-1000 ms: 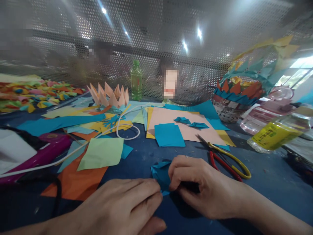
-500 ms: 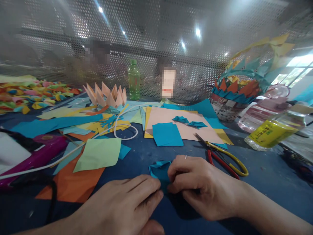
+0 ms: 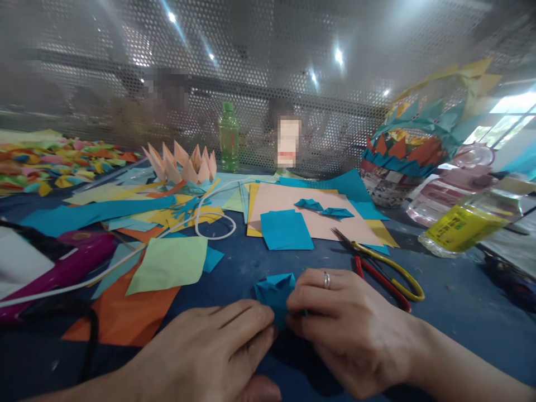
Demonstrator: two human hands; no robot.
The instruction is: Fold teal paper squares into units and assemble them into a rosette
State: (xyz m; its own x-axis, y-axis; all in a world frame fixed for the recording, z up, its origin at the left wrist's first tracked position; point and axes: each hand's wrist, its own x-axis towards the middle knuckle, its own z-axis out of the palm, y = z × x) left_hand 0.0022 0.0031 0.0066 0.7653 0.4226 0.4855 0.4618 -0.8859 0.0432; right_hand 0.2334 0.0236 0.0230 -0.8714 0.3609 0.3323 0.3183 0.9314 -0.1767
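A small piece of blue folded paper lies on the dark blue table in front of me, its far edge creased and turned up. My left hand rests on its near left side, fingers together and pressing it down. My right hand, with a ring on one finger, grips the paper's right edge with curled fingers; the fingertips partly hide it. Beyond them lies a stack of blue paper squares. Two folded blue pieces sit on pink sheets.
Scissors with red and yellow handles lie to the right. A glue bottle leans beside a paper basket. On the left are a purple tool, a white cord, green paper and a pink paper flower.
My right hand has rolled slightly over the paper's right side, its ring showing more. The paper's upper right edge is turned in flatter. My left hand stays nearly still.
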